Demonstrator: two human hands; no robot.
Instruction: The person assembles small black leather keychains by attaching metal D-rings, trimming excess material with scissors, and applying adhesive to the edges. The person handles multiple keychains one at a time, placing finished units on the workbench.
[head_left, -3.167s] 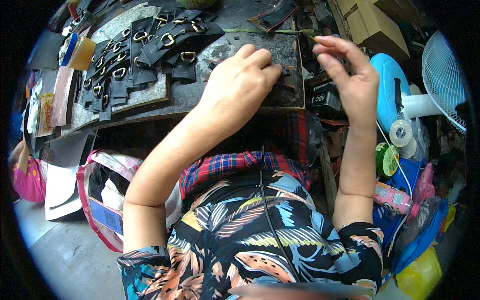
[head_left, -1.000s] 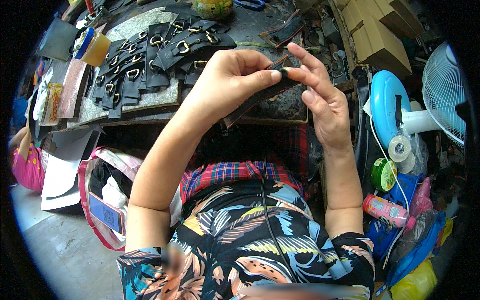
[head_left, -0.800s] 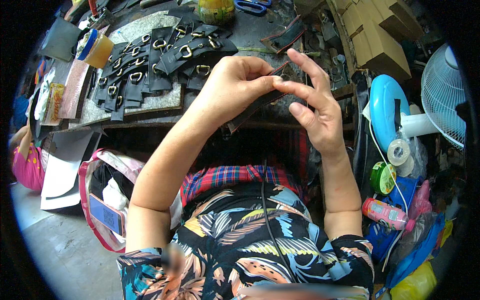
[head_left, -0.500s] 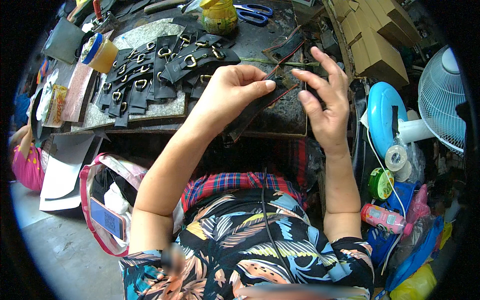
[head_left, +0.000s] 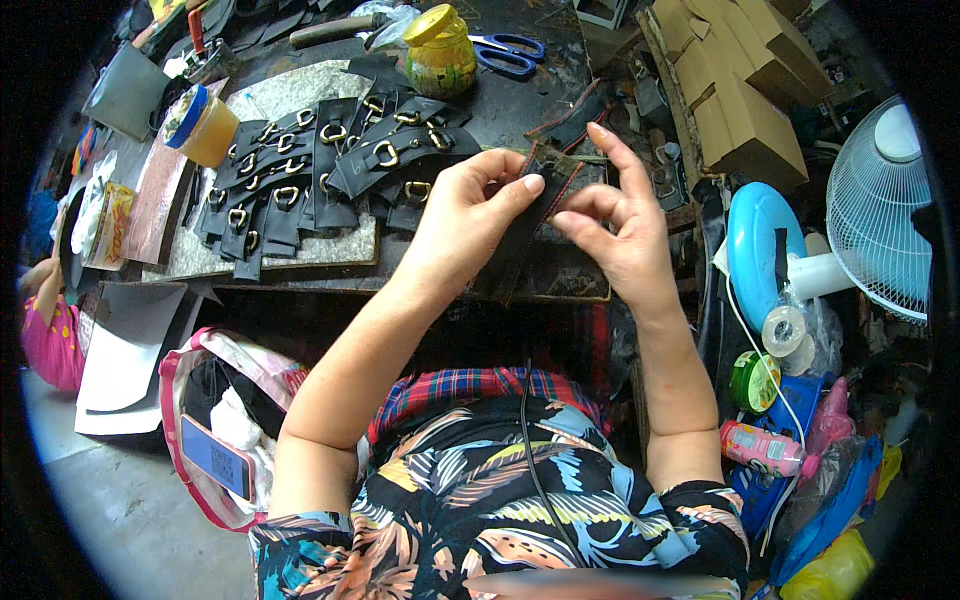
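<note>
A dark strip [head_left: 523, 222] is pinched by the left hand [head_left: 472, 208] over the surface's [head_left: 578, 272] near edge; the right hand's [head_left: 632, 238] grip cannot be told

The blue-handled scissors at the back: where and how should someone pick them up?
Probably grip the scissors by their blue loops, coming from the right: they stick out beyond the yellow jar, while the blade end is hidden there.

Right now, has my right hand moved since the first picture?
Yes, your right hand moved left: its thumb, then right of the workbench, now appears over it.
</note>
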